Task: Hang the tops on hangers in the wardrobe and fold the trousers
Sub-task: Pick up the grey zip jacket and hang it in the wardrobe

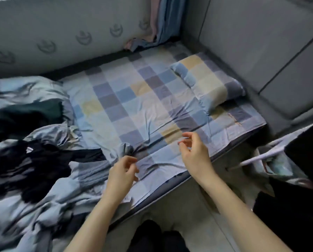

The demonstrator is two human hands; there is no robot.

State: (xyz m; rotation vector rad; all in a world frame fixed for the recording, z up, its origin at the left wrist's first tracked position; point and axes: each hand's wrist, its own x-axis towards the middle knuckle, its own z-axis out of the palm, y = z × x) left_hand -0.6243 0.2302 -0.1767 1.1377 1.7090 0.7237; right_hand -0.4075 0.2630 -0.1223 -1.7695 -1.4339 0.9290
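Both hands, left (pixel 123 170) and right (pixel 192 150), hover loosely curled and empty over the bed's checked sheet (pixel 134 99), while the dark clothes (pixel 35 160) lie heaped to the left, where a hasty grab could drag up tangled garments together.

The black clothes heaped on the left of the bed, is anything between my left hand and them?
Nothing visible blocks the way. The left hand hovers empty over the checked sheet, and only rumpled blue bedding lies between it and the black clothes. The right hand is also empty, farther right.
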